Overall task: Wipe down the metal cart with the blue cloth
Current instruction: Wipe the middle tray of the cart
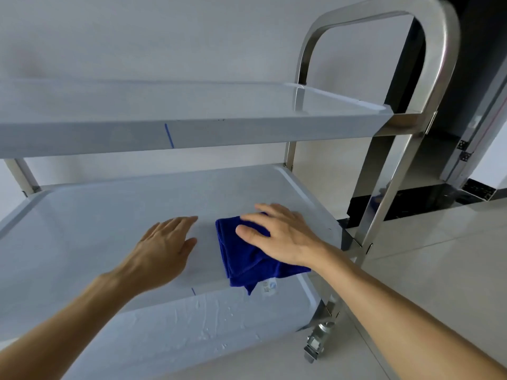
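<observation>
— On the metal cart's middle shelf, near right: right hand, grip flat, presses the blue cloth.
— Left hand?
— Open, flat just beside. The cloth overhangs the near edge; it may slip off.

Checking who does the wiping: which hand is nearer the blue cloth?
Right. The right hand presses flat on the blue cloth; the left hand rests on the shelf beside it, apart.

Two hands, one blue cloth, one metal cart
</observation>
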{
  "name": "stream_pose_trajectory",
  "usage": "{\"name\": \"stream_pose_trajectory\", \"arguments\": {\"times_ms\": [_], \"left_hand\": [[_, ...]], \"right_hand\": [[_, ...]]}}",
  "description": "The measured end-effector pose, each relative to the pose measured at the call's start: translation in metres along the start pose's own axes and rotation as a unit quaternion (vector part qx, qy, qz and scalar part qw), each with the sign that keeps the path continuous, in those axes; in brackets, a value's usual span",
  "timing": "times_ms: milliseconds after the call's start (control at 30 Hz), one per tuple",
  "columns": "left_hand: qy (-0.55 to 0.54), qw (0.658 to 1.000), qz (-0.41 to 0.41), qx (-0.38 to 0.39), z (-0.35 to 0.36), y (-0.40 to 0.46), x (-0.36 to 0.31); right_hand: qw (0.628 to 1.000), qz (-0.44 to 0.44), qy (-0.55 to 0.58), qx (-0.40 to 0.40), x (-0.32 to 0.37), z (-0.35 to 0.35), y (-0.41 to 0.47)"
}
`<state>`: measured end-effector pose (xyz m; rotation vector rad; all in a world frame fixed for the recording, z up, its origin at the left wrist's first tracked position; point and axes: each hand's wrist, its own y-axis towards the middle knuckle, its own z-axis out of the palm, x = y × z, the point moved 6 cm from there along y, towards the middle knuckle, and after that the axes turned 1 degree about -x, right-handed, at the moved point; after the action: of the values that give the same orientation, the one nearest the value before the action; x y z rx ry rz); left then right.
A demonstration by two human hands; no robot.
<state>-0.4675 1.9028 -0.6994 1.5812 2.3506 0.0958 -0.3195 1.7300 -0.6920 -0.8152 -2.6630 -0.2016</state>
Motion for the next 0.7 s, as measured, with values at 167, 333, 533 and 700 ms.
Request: {"name": "stream_pose_trajectory", "arguments": {"times_ms": [167, 333, 533, 700], "left_hand": [[-0.019, 0.991, -0.042, -0.124, -0.018, -0.022, 0.025], [-0.145, 0.965, -0.126, -0.179, -0.014, -0.039, 0.053], [-0.114, 0.972, -0.104, -0.178, -0.008, -0.035, 0.051], [-0.063, 0.981, -0.08, -0.166, -0.008, -0.034, 0.044]], "right_hand": [[0.994, 0.076, -0.069, 0.038, 0.014, 0.043, 0.011], [0.994, 0.057, -0.09, 0.033, 0.035, 0.052, 0.031], [0.986, -0.085, -0.094, 0.113, 0.089, 0.071, 0.031], [0.956, -0.245, -0.162, 0.008, 0.088, 0.067, -0.01]]}}
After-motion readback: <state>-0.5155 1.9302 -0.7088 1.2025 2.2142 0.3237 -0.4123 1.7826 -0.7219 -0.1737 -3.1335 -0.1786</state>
